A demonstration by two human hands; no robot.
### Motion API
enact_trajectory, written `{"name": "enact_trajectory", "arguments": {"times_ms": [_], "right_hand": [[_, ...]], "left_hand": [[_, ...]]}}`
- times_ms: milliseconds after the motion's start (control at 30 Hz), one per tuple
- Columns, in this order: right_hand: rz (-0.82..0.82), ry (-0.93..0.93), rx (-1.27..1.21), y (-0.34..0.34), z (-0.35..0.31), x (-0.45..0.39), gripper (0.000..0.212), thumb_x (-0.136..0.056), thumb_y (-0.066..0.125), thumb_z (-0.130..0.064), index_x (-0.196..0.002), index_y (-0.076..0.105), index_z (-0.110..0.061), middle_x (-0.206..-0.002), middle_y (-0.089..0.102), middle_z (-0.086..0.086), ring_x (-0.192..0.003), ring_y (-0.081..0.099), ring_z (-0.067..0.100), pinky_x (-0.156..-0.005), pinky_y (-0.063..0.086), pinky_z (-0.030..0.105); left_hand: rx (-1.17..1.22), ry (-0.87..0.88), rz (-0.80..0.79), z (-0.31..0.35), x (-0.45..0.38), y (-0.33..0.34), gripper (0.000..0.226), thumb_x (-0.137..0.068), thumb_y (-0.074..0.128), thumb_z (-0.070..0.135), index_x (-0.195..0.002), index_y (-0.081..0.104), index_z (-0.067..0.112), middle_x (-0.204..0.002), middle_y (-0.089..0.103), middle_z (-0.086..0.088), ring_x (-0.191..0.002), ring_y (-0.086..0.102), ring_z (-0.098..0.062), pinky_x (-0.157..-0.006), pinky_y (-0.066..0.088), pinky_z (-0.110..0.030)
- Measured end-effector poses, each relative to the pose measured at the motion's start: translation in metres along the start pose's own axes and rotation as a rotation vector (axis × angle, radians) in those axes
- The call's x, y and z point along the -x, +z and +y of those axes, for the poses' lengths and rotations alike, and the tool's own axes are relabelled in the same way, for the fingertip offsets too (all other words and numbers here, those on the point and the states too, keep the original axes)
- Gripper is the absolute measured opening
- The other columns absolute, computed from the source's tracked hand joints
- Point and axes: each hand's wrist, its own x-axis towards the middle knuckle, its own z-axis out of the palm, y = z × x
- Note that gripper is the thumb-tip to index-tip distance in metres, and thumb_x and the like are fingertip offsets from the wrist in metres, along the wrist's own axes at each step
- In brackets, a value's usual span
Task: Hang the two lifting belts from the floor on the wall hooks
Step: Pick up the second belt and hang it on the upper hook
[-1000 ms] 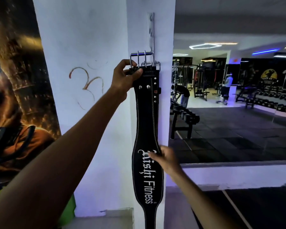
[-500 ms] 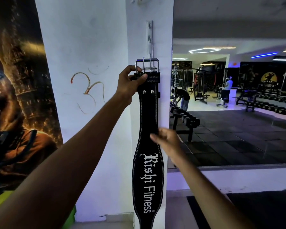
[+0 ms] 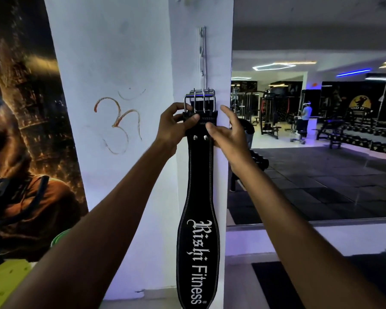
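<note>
A black lifting belt (image 3: 200,175) with white "Rishi Fitness" lettering hangs straight down along a white pillar (image 3: 183,52). Its steel buckle (image 3: 200,100) sits just below a white strip of wall hooks (image 3: 202,52). My left hand (image 3: 176,124) grips the belt's top just under the buckle, thumb across the leather. My right hand (image 3: 227,132) is at the belt's right edge near the rivets, thumb on the leather and fingers spread. Whether the buckle rests on a hook I cannot tell. Only one belt is in view.
A large mirror (image 3: 321,141) to the right reflects gym machines, dumbbell racks and a person. A dark poster (image 3: 20,130) covers the wall on the left, with an orange symbol (image 3: 118,123) drawn on the white wall beside it. A black floor mat (image 3: 276,284) lies below right.
My right hand has climbed from the belt's wide lower part to its top beside the buckle. The left hand has kept its grip near the buckle.
</note>
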Motion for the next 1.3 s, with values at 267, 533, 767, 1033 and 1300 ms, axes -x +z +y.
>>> {"name": "enact_trajectory", "arguments": {"times_ms": [267,533,767,1033,1300], "right_hand": [[0.097,0.044,-0.005,0.009,-0.016,-0.029,0.049,-0.083,0.074,-0.003,-0.127,0.059,-0.017,-0.083,0.072,0.011,-0.064,0.068,0.004,-0.060,0.055,0.021],[0.209,0.059,-0.042,0.008,-0.018,-0.034,0.042,-0.079,0.075,0.002,-0.112,0.067,-0.022,-0.082,0.069,0.023,-0.079,0.066,0.023,-0.091,0.055,0.054],[0.210,0.095,-0.029,-0.001,-0.006,-0.025,0.040,-0.079,0.076,0.001,-0.112,0.066,-0.020,-0.082,0.071,0.017,-0.082,0.067,0.023,-0.092,0.054,0.058],[0.203,0.098,-0.061,-0.003,-0.006,-0.021,0.039,-0.080,0.074,0.003,-0.108,0.067,-0.023,-0.079,0.071,0.009,-0.084,0.068,0.020,-0.093,0.054,0.057],[0.211,0.110,-0.042,-0.006,0.002,-0.016,0.038,-0.080,0.076,-0.001,-0.110,0.068,-0.022,-0.071,0.068,0.006,-0.078,0.067,0.017,-0.091,0.056,0.055]], "left_hand": [[-0.014,-0.007,0.035,-0.008,0.008,-0.006,0.052,-0.085,0.076,0.006,-0.130,0.050,0.012,-0.103,0.069,-0.012,-0.089,0.070,-0.019,-0.074,0.062,-0.028],[-0.256,-0.295,-0.207,-0.154,0.134,-0.015,0.007,-0.070,0.078,0.025,-0.077,0.075,0.025,-0.075,0.073,0.005,-0.072,0.067,-0.013,-0.079,0.058,-0.051],[-0.167,-0.275,-0.125,-0.146,0.128,-0.021,0.019,-0.086,0.077,0.019,-0.083,0.072,0.001,-0.078,0.068,-0.009,-0.075,0.061,-0.017,-0.075,0.051,-0.036],[-0.218,-0.256,-0.309,-0.142,0.133,-0.009,0.018,-0.086,0.071,-0.005,-0.092,0.070,0.011,-0.079,0.075,0.010,-0.073,0.070,-0.003,-0.071,0.055,-0.021],[-0.200,-0.031,0.031,-0.099,0.101,-0.006,0.024,-0.091,0.060,0.047,-0.110,0.066,0.034,-0.099,0.068,0.008,-0.093,0.067,-0.018,-0.088,0.056,-0.043]]}}
